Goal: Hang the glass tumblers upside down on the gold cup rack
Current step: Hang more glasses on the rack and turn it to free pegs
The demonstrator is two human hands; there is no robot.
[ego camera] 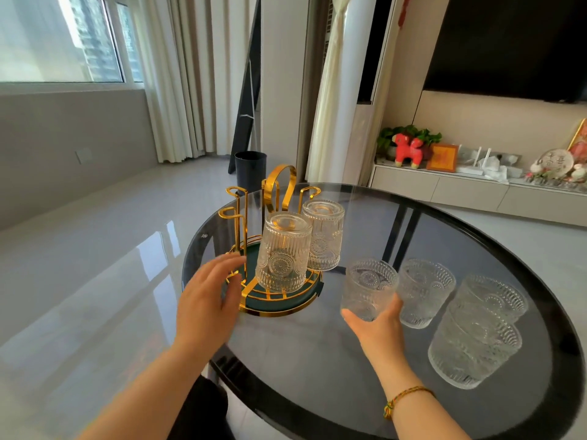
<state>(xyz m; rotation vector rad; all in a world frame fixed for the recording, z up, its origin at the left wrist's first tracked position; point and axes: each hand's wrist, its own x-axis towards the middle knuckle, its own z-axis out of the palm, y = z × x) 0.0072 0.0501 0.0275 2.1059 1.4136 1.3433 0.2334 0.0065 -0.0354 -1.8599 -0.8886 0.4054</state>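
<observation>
The gold cup rack (277, 188) with a green round base stands on the left part of the dark glass table (317, 360). Two embossed glass tumblers hang upside down on it, a near one (282, 253) and a far one (323, 235). Bare gold pegs (236, 198) stand on its left side. My left hand (206, 300) rests open at the rack's left rim, fingers touching the base. My right hand (379, 325) grips an upright tumbler (367, 289) from below. Three more upright tumblers stand to the right: (424, 292), (492, 296), (473, 344).
The round table's black rim (568, 328) curves close to the tumblers on the right. A black bin (250, 168) stands on the floor behind the rack. A low white cabinet (476, 188) with ornaments runs along the far right wall.
</observation>
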